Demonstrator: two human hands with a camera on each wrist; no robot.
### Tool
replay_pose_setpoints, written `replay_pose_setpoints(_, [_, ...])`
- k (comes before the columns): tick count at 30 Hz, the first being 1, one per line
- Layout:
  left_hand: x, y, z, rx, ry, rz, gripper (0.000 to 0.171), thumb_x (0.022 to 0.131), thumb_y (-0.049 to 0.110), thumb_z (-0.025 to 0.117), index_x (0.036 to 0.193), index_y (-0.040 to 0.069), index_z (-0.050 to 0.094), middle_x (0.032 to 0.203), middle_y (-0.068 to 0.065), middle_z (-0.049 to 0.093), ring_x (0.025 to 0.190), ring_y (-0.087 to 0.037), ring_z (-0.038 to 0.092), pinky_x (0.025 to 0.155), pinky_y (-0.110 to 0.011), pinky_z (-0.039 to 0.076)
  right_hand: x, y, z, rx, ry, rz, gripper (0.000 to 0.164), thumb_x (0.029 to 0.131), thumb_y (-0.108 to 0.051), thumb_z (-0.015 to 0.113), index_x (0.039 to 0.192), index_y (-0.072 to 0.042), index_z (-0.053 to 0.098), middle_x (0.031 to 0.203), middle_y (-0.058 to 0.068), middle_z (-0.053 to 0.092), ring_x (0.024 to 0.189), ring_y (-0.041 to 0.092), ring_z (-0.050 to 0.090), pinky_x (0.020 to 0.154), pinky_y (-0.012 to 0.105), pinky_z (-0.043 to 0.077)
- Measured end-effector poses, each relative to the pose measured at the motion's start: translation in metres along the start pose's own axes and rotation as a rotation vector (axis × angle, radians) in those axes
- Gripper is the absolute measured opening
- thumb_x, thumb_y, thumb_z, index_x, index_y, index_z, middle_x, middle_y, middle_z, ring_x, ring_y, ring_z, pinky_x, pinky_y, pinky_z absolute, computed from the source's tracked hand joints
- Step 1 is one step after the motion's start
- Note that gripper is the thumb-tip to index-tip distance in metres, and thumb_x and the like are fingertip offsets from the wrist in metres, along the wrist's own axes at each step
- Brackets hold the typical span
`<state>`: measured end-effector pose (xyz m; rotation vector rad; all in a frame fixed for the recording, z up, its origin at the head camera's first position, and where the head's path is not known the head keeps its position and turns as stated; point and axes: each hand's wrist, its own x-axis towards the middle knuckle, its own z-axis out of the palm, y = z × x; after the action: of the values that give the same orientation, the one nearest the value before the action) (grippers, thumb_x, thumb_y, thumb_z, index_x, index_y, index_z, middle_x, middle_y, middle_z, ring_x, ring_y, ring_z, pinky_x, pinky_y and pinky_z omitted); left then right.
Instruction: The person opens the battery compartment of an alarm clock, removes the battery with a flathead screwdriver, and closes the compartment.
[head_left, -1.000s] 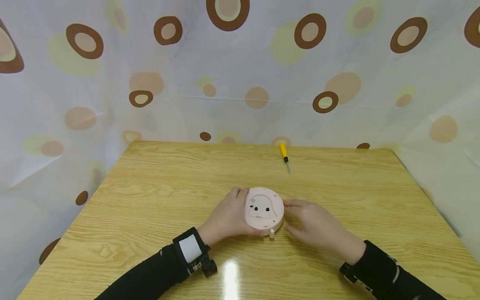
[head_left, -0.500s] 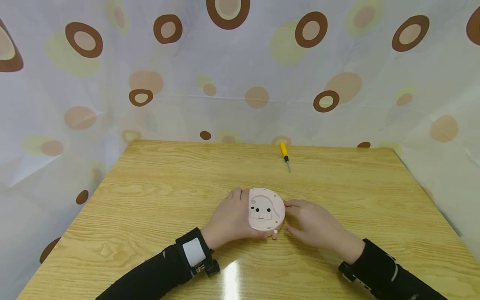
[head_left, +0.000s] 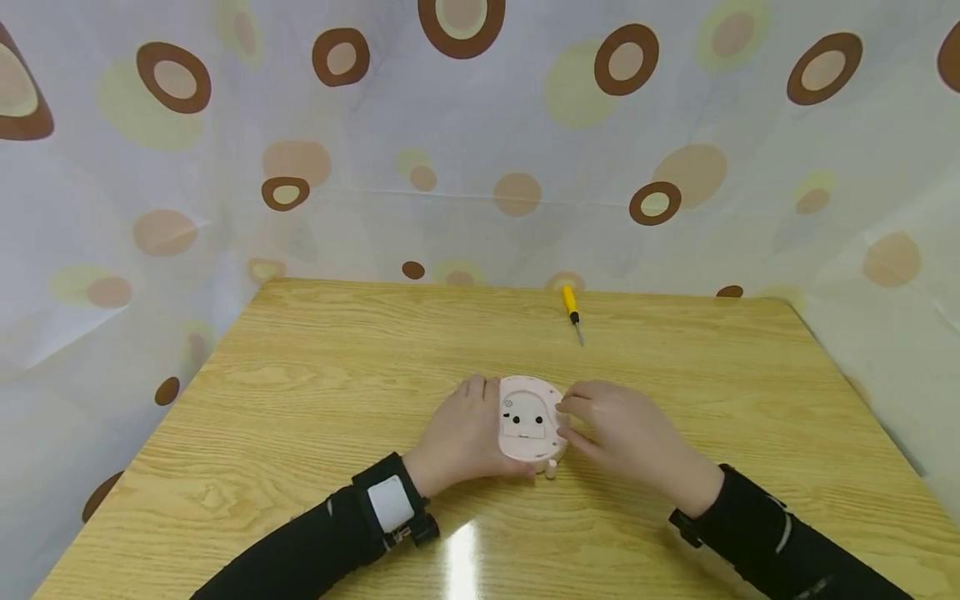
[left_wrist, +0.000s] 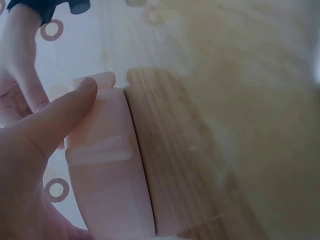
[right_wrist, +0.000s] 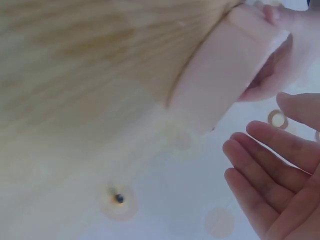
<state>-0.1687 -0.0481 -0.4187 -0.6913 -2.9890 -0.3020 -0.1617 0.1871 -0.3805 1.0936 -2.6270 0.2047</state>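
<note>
A round pink alarm clock (head_left: 531, 447) lies back side up on the table, with two black knobs and a battery cover showing. My left hand (head_left: 463, 433) grips its left side, the thumb along the near edge; in the left wrist view the thumb (left_wrist: 65, 115) presses on the side wall by a small foot. At the clock's right edge is my right hand (head_left: 630, 429), fingertips over the rim of the back. In the right wrist view the right hand's fingers (right_wrist: 270, 170) are loosely bent and hold nothing. The clock's face is hidden underneath.
A screwdriver (head_left: 572, 317) with a yellow handle lies near the far edge of the wooden table (head_left: 360, 350). Behind and beside the table hangs a patterned cloth (head_left: 465, 125) with brown and beige spots.
The clock and left hand have shifted slightly right. My right hand has moved from beside the clock to over its right rim, and its fingers have drawn in.
</note>
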Motion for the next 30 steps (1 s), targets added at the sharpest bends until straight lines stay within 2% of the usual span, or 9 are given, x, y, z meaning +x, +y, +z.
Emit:
replay_pose_setpoints(2, [0.0, 0.001, -0.002, 0.02, 0.004, 0.008, 0.123, 0.063, 0.084, 0.084, 0.141, -0.006, 0.053, 0.123, -0.014, 0.063, 0.11, -0.023, 0.062, 0.1, -0.035, 0.057, 0.008, -0.004, -0.002, -0.001, -0.004, -0.052, 0.009, 0.088, -0.014, 0.085, 0.09, -0.012, 0.077, 0.09, -0.001, 0.074, 0.08, 0.013, 0.069, 0.073, 0.031, 0.06])
replay_pose_setpoints(5, [0.0, 0.001, -0.004, 0.042, 0.01, 0.025, 0.119, 0.063, 0.085, 0.084, 0.135, -0.005, 0.057, 0.114, -0.011, 0.063, 0.101, -0.02, 0.06, 0.094, -0.032, 0.058, 0.018, -0.009, 0.0, -0.006, -0.008, -0.148, 0.019, 0.084, -0.006, 0.084, 0.076, -0.015, 0.069, 0.078, -0.004, 0.067, 0.068, 0.008, 0.057, 0.064, 0.024, 0.053])
replay_pose_setpoints(8, [0.001, 0.003, -0.006, 0.04, 0.005, 0.034, 0.114, 0.062, 0.084, 0.085, 0.129, -0.005, 0.059, 0.106, -0.008, 0.061, 0.093, -0.017, 0.056, 0.088, -0.029, 0.057, 0.025, -0.014, 0.006, -0.012, -0.011, -0.209, 0.024, 0.08, -0.002, 0.082, 0.071, -0.015, 0.065, 0.072, -0.006, 0.062, 0.063, 0.006, 0.048, 0.06, 0.02, 0.046])
replay_pose_setpoints(14, [0.003, 0.005, -0.006, 0.064, -0.002, 0.037, 0.109, 0.062, 0.085, 0.084, 0.123, -0.003, 0.061, 0.099, -0.005, 0.058, 0.088, -0.015, 0.055, 0.085, -0.028, 0.057, 0.031, -0.02, 0.015, -0.05, -0.035, -0.203, 0.021, 0.085, -0.007, 0.083, 0.072, -0.014, 0.068, 0.071, -0.006, 0.06, 0.061, 0.006, 0.047, 0.058, 0.022, 0.046])
replay_pose_setpoints(18, [0.004, 0.006, -0.007, 0.058, -0.029, 0.025, 0.118, 0.063, 0.085, 0.083, 0.132, -0.008, 0.059, 0.113, -0.013, 0.066, 0.101, -0.022, 0.065, 0.093, -0.032, 0.059, 0.033, -0.023, 0.016, -0.077, -0.061, -0.184, 0.024, 0.087, -0.008, 0.082, 0.069, -0.014, 0.068, 0.07, -0.006, 0.059, 0.059, 0.006, 0.043, 0.056, 0.02, 0.042])
replay_pose_setpoints(23, [0.004, 0.004, -0.01, -0.031, -0.092, -0.002, 0.133, 0.067, 0.081, 0.084, 0.151, -0.015, 0.044, 0.14, -0.028, 0.064, 0.126, -0.034, 0.066, 0.106, -0.04, 0.057, 0.037, -0.024, 0.017, -0.111, -0.07, -0.194, 0.024, 0.087, -0.009, 0.083, 0.068, -0.014, 0.069, 0.069, -0.005, 0.06, 0.059, 0.005, 0.043, 0.056, 0.019, 0.041])
replay_pose_setpoints(25, [0.004, 0.001, -0.012, -0.089, -0.111, -0.009, 0.132, 0.07, 0.078, 0.085, 0.154, -0.014, 0.041, 0.141, -0.028, 0.064, 0.127, -0.034, 0.066, 0.105, -0.041, 0.057, 0.037, -0.023, 0.019, -0.12, -0.066, -0.203, 0.025, 0.085, -0.008, 0.084, 0.067, -0.015, 0.068, 0.069, -0.006, 0.059, 0.058, 0.005, 0.042, 0.055, 0.019, 0.041])
replay_pose_setpoints(30, [0.006, -0.008, -0.018, -0.199, -0.161, -0.03, 0.122, 0.071, 0.071, 0.089, 0.153, -0.008, 0.046, 0.131, -0.02, 0.072, 0.112, -0.028, 0.072, 0.09, -0.039, 0.062, 0.039, -0.024, 0.021, -0.117, -0.069, -0.212, 0.026, 0.081, -0.007, 0.087, 0.066, -0.016, 0.067, 0.068, -0.006, 0.058, 0.058, 0.005, 0.041, 0.055, 0.019, 0.041])
